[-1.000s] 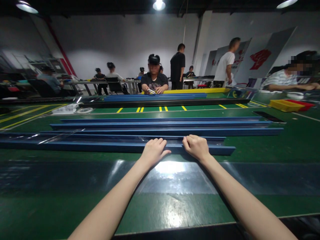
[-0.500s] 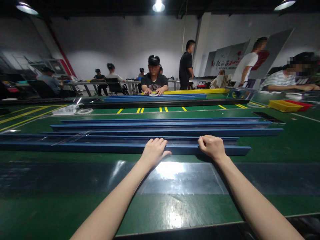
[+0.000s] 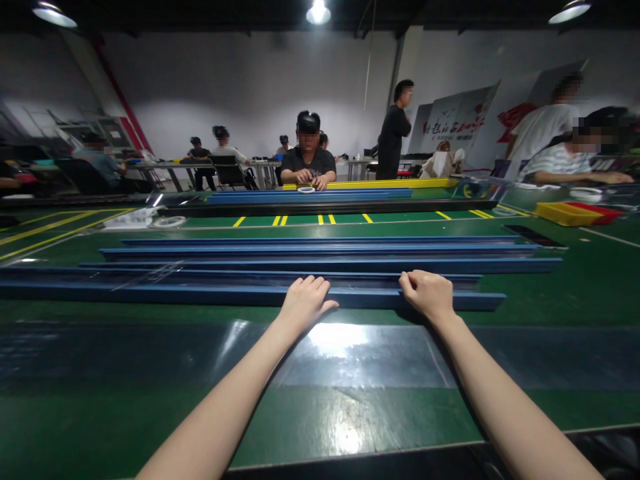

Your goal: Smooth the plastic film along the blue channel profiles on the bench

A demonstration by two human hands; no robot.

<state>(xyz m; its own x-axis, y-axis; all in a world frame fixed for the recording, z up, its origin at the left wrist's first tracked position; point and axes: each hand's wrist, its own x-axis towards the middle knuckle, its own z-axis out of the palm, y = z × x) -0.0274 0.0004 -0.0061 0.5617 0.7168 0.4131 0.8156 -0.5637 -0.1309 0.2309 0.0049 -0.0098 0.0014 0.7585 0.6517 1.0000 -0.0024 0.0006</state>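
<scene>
A long blue channel profile (image 3: 240,297) with raised walls lies across the table in front of me. My left hand (image 3: 306,297) rests over its near wall, the fingers curled over the top and the thumb sticking out on my side. Closer to the right end, my right hand (image 3: 429,293) is closed like a fist on the same profile, its fingertips hidden. A clear film strip (image 3: 147,275) crosses the profile's left part. Under my forearms a wide transparent sheet (image 3: 370,360) stretches over the table.
More blue profiles (image 3: 320,251) lie parallel just beyond. A black phone (image 3: 535,237) is at the right, near a yellow tray (image 3: 567,213) and a red tray (image 3: 607,212). Farther off lies a black profile (image 3: 330,208). Across the table sits a person (image 3: 309,160).
The near blue profile and my right hand have shifted slightly right. My left hand sits slightly farther left. In the background, two standing people have moved right.
</scene>
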